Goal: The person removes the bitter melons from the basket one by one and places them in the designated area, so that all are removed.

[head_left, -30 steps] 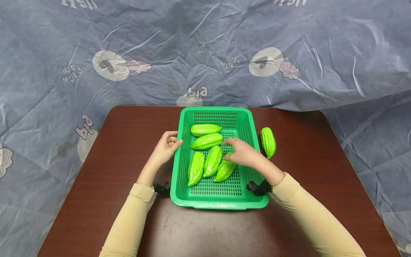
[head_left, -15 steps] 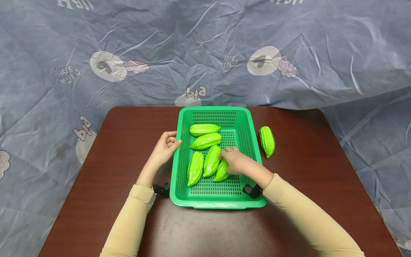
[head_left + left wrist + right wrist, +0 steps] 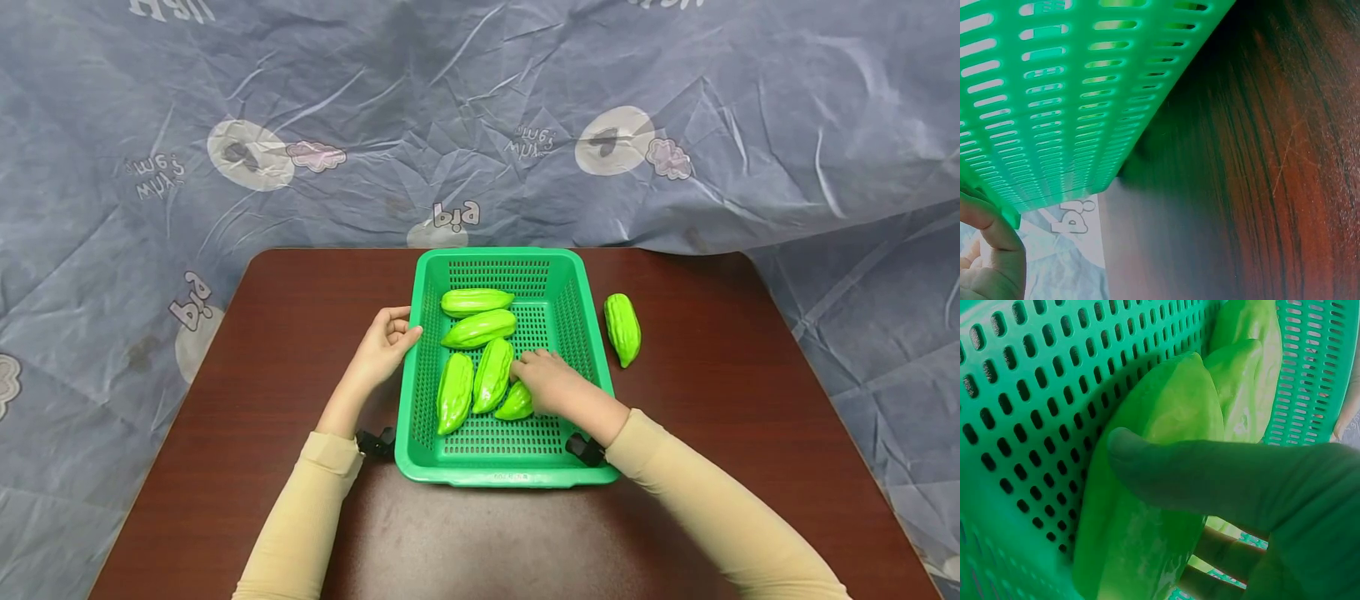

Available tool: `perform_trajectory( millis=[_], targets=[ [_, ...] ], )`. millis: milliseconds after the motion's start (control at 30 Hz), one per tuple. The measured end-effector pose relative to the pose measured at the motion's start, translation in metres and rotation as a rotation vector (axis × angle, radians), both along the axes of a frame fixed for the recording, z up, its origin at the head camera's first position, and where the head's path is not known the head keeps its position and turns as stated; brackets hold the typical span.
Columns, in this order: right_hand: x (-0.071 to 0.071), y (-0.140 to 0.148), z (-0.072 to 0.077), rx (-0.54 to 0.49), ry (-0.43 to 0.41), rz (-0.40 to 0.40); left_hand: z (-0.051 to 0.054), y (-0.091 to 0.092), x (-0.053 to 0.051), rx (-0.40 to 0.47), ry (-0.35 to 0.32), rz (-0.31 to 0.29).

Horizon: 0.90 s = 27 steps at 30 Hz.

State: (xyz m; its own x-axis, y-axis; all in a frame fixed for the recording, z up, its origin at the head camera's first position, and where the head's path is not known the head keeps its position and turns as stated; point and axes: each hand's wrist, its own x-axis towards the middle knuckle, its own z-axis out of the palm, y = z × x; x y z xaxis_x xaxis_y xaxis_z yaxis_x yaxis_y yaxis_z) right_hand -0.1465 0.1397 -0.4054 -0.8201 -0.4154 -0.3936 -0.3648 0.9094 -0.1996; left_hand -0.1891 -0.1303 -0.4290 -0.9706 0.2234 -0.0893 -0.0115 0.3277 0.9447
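A green perforated plastic basket (image 3: 506, 477) stands on the table with several light-green, ridged bitter melons inside. My right hand (image 3: 551, 383) reaches into it and grips the rightmost front bitter melon (image 3: 514, 403); in the right wrist view the thumb lies across this bitter melon (image 3: 1179, 406), with fingers along its other side. Beside it lie a second bitter melon (image 3: 492, 375) and a third (image 3: 455, 393). My left hand (image 3: 382, 346) holds the basket's left rim between thumb and fingers; the left wrist view shows only part of that hand (image 3: 997, 250) near the rim.
Towards the back of the basket, a bitter melon (image 3: 480, 327) lies crosswise in front of another bitter melon (image 3: 477, 302). A single bitter melon (image 3: 622, 330) rests outside, right of the basket. The dark brown table (image 3: 712, 400) meets a grey-blue printed cloth (image 3: 480, 125) behind.
My right hand has lowered from above the rightmost front bitter melon and closed its fingers on it, turning it slightly. The left hand has stayed at the rim.
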Motion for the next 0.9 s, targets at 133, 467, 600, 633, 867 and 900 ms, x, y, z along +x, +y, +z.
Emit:
perform_trajectory(
  millis=[133,467,600,633,867,900],
  targets=[
    [0.0,0.001,0.001,0.012,0.004,0.03,-0.015,-0.002,-0.007,0.005,0.012,0.006],
    [-0.004,0.003,0.001,0.074,-0.085,0.135,-0.013,-0.001,-0.006,0.018,0.002,0.009],
    [-0.003,0.008,0.007,-0.008,-0.102,0.15,0.004,0.002,0.003,0.022,-0.007,0.003],
    [-0.002,0.01,0.01,-0.042,-0.101,0.148,0.009,0.003,0.005,0.019,-0.009,0.003],
    [-0.004,0.023,0.035,-0.309,-0.022,0.131,0.014,0.004,0.007,-0.005,-0.016,0.007],
    [-0.005,0.025,0.038,-0.34,-0.007,0.125,0.01,0.004,0.006,-0.001,-0.015,0.008]
  ],
)
